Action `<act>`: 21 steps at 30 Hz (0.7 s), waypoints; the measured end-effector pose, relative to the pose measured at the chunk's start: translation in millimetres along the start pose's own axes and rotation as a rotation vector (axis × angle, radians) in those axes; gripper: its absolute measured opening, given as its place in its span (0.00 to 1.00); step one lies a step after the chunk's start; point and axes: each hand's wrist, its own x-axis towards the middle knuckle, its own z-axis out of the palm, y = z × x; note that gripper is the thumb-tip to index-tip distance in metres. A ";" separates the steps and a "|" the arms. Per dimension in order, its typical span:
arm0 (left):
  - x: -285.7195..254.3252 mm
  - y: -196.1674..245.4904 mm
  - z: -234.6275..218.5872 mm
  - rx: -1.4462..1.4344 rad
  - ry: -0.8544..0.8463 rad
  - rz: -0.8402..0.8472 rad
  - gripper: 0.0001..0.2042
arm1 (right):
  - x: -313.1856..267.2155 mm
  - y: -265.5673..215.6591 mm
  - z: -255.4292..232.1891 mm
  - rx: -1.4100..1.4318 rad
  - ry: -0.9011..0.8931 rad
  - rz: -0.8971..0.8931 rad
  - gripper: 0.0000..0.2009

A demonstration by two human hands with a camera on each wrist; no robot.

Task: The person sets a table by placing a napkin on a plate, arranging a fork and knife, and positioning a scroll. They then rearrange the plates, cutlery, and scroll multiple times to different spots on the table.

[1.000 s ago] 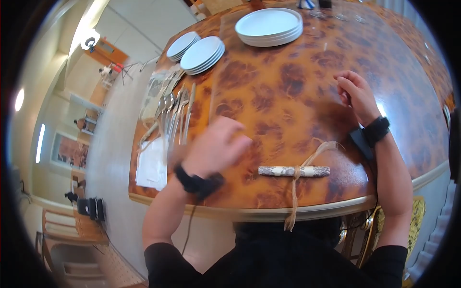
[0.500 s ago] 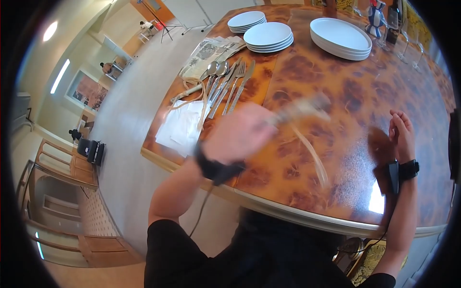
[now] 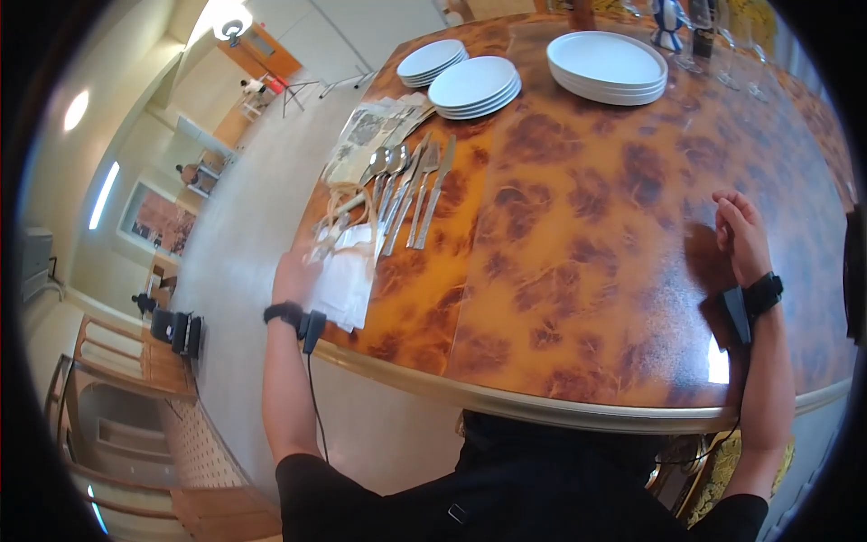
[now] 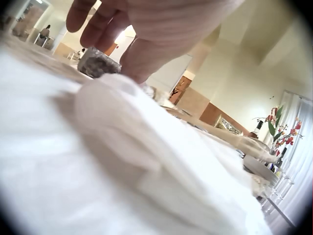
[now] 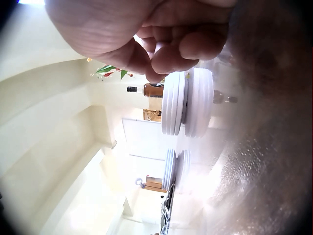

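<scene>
Twine-tied roll (image 4: 99, 64), on tabletop (image 3: 560, 298) before me moments earlier, had reached white napkins (image 3: 347, 287) near left edge; transfer looked nearly finished. Couldn't tell whether my left grip (image 3: 293, 278) had let go. Right grip (image 3: 745, 239) hung relaxed, holding nothing.

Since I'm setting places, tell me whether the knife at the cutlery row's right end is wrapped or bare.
Bare: the knife lies uncovered on the table, blade and handle both showing in the head view.

head: high, facing forward-down over table (image 3: 560, 307); wrists: low, close beneath fingers (image 5: 175, 59); head, right share plates (image 3: 607, 61).
</scene>
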 end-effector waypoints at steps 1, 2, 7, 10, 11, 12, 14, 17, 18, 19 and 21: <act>0.9 15.4 -6.2 0.014 -0.023 0.059 0.15 | -1.1 -1.1 0.2 0.003 -0.005 -0.001 0.07; -5.1 32.9 -11.6 0.119 0.107 0.081 0.18 | -1.3 -1.8 0.9 0.006 -0.011 -0.003 0.07; -16.6 149.2 -39.2 -0.430 0.080 0.040 0.15 | -2.7 -5.2 2.2 0.001 -0.015 0.020 0.08; -33.3 210.9 -25.7 -0.636 -0.184 0.322 0.11 | -3.2 -6.3 3.0 0.012 -0.008 0.015 0.07; -38.0 235.9 -24.0 -0.659 -0.216 0.482 0.10 | -2.9 -5.3 2.3 0.017 -0.004 0.014 0.07; -41.0 254.8 -17.7 -0.681 -0.237 0.597 0.09 | -1.0 -2.3 0.5 0.041 -0.003 0.001 0.07; -45.0 281.6 -1.9 -0.748 -0.308 0.730 0.08 | -1.0 -3.2 0.6 0.045 0.000 0.005 0.07; -43.1 303.6 15.4 -0.888 -0.527 0.675 0.08 | 0.4 -0.7 -1.5 0.052 0.008 0.001 0.06; -42.0 307.1 22.4 -0.947 -0.588 0.636 0.08 | 0.6 -0.6 -1.8 0.056 0.003 0.001 0.06; -40.3 308.2 30.6 -0.992 -0.660 0.583 0.08 | 1.1 -0.2 -1.7 0.060 -0.004 0.002 0.06; -36.6 309.7 44.4 -1.081 -0.805 0.473 0.07 | 1.0 -0.8 -1.3 0.060 0.004 0.010 0.06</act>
